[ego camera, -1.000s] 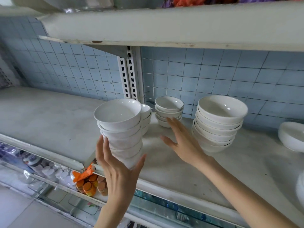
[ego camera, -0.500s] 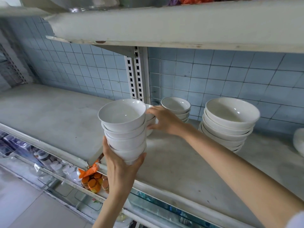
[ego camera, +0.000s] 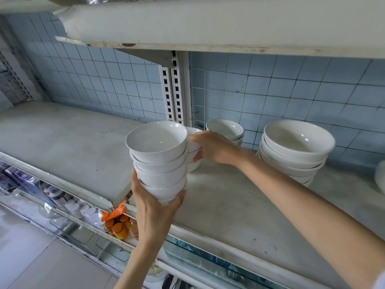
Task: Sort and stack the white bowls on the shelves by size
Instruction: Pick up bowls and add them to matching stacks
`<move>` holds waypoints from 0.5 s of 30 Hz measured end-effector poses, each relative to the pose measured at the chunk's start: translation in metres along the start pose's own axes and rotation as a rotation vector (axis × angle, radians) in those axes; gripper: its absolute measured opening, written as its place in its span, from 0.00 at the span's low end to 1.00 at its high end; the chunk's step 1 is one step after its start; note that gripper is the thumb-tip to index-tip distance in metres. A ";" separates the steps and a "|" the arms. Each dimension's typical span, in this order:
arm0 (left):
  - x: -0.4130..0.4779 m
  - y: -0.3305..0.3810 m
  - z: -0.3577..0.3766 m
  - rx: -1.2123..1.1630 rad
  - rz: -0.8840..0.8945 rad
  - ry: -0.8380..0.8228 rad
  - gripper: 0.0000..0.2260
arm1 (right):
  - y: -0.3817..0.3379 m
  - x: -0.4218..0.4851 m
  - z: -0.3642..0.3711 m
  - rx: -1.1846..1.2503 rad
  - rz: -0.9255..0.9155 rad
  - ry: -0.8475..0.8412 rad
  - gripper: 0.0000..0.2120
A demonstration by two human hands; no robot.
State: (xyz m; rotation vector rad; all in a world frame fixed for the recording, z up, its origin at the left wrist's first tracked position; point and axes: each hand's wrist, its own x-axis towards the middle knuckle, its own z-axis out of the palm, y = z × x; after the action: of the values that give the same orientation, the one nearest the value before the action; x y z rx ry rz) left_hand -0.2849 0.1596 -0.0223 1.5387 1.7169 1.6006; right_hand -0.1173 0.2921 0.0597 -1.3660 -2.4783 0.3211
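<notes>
The left hand [ego camera: 155, 207] has thumb and fingers wrapped round the bottom bowl of a tall stack of bowls [ego camera: 159, 161], holding it in the air over the front edge of the shelf [ego camera: 229, 205]. With only that one low grip, I'd worry the top bowls could lean and slide off. The right hand [ego camera: 214, 147] is curled over the rim of a short stack [ego camera: 193, 152] just behind, so a careless lift could knock the two together.

no readable text, labels or numbers anywhere, packaging on lower shelf too blurred
</notes>
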 end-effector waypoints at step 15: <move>-0.003 0.001 0.000 -0.076 0.024 -0.020 0.51 | -0.013 -0.062 -0.024 -0.137 0.102 -0.040 0.19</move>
State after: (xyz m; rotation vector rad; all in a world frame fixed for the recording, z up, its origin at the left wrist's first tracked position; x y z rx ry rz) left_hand -0.2834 0.1565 -0.0227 1.5398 1.6140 1.6365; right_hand -0.0872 0.2343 0.0775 -1.5585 -2.5085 0.2054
